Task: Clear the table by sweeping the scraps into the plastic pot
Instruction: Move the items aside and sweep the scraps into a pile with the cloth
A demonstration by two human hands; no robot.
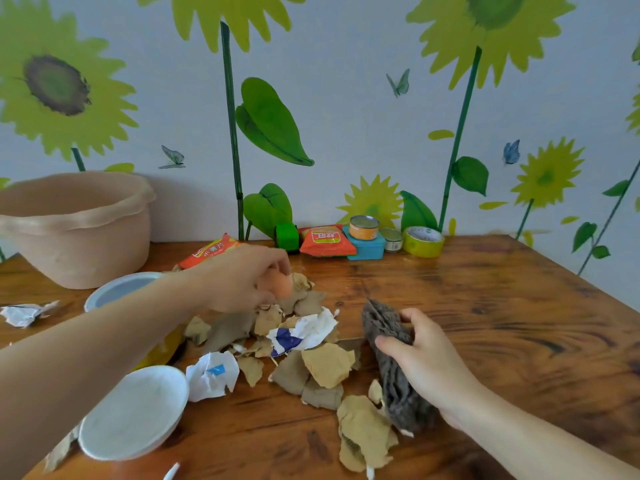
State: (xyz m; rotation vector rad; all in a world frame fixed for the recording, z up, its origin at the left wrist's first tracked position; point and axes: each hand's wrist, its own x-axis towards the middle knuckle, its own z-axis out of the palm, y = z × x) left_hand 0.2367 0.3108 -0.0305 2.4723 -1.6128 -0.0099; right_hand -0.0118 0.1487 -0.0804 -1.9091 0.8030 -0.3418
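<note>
A pile of torn brown cardboard scraps and crumpled white paper lies in the middle of the wooden table. Above the pile's far edge, my left hand pinches a small orange egg-like object. My right hand grips a grey cloth that rests on the table against the pile's right side. The beige plastic pot stands at the back left, apart from the scraps.
A white lid lies front left, a clear lid near the pot, and a crumpled paper at far left. Snack packets, tins, a blue box and yellow tape line the wall.
</note>
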